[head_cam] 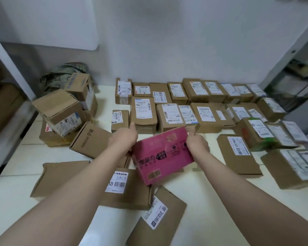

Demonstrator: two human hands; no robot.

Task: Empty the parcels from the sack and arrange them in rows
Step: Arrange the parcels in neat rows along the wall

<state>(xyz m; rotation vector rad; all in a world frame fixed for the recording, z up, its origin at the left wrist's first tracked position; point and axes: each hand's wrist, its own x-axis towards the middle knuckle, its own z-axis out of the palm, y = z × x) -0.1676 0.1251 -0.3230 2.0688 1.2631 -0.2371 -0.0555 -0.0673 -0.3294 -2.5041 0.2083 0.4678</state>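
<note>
Both hands grasp one pink box (164,155), lifted and tilted above the pale tiled surface (212,183). Left hand (124,138) clasps the box's left side with the thumb raised; right hand (197,144) curls over its top right corner. Gripping opposite sides likely keeps the box steady while it is carried towards the rows.

Far left, a camouflage sack (66,73) lies slumped in the corner against the wall. In front of it sits a loose heap of brown boxes (60,110), tipped at odd angles and apparently not yet sorted.

Along the far wall, a back row of parcels (185,91) sits edge to edge with labels facing up, probably so they can be read. A second row (176,114) lies just in front of it, touching. A third row (267,134) is begun at the right only, and a labelled brown parcel (238,153) lies just in front of its left end.

Open room is a bare strip in front of the second row, between the pink box and that labelled parcel. It looks the natural place for the next parcel.

Nearer the person, three flat brown parcels (137,194) lie askew under the forearms, leaving little free surface close by. A lettered box (91,139) leans just beside the left wrist. At the right edge, more parcels (290,167) crowd together.
</note>
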